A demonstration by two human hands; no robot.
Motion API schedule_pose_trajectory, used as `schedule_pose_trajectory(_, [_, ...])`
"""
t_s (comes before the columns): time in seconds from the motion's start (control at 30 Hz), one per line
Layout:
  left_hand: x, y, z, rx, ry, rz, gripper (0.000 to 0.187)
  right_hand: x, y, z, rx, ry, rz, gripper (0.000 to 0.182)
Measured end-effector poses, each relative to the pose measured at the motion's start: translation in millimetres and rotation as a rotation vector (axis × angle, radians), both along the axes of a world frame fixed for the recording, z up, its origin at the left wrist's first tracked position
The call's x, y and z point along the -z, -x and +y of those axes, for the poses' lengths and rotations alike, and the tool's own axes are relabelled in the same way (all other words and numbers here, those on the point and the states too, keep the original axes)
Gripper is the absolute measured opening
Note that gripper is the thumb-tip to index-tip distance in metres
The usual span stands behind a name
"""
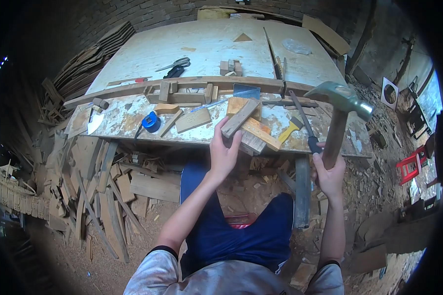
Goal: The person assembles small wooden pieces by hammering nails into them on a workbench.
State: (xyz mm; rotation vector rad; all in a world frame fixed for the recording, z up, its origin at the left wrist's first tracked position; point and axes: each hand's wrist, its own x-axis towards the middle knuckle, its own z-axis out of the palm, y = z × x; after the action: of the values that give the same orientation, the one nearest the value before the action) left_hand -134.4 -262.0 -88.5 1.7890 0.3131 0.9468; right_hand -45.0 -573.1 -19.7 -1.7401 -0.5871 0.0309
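Between the fingers and thumb of my left hand is a small wooden block, tilted over other wood pieces at the bench's front edge. My right hand is wrapped round the wooden handle of a hammer, its metal head raised above the bench's right part. A lighter wooden strip lies under the block, pointing toward the front right. Just right of it is a yellow-handled scraper. A black-handled file lies beside my right hand, its handle end close to the fingers.
On the workbench are a blue tape measure, a flat wood piece and scissors. A long wooden rail crosses it. Scrap wood is piled below left. A red stool stands at the right.
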Motion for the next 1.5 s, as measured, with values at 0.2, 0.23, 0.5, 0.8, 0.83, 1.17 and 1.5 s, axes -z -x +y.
schedule_pose_trajectory(0.2, [-0.8,-3.8,31.7,0.206,0.059,0.033,0.048,-8.7,19.3,1.5,-0.031,0.252,-0.257,0.048])
schedule_pose_trajectory(0.23, [-3.1,-2.7,32.5,0.234,0.11,0.033,0.043,-8.6,27.0,5.0,-0.038,0.248,-0.258,0.05])
schedule_pose_trajectory(0.5, [-38.2,18.4,28.1,0.198,-0.462,-0.117,0.054,18.3,46.6,-3.5,-0.019,0.257,-0.08,0.05])
schedule_pose_trajectory(0.8, [-54.2,11.7,25.1,0.147,-0.855,-0.251,0.049,36.1,59.6,8.5,0.021,0.158,-0.135,0.046])
schedule_pose_trajectory(0.83, [-54.7,11.3,24.2,0.147,-0.891,-0.242,0.048,37.4,60.0,10.5,0.015,0.172,-0.116,0.046])
schedule_pose_trajectory(1.17, [-37.4,18.2,14.7,0.084,-0.901,-0.221,0.047,18.3,63.4,29.8,-0.009,0.279,-0.094,0.045])
schedule_pose_trajectory(1.5, [-43.8,15.6,9.5,0.149,-0.972,-0.221,0.059,-9.8,64.5,7.9,-0.025,0.371,-0.119,0.045])
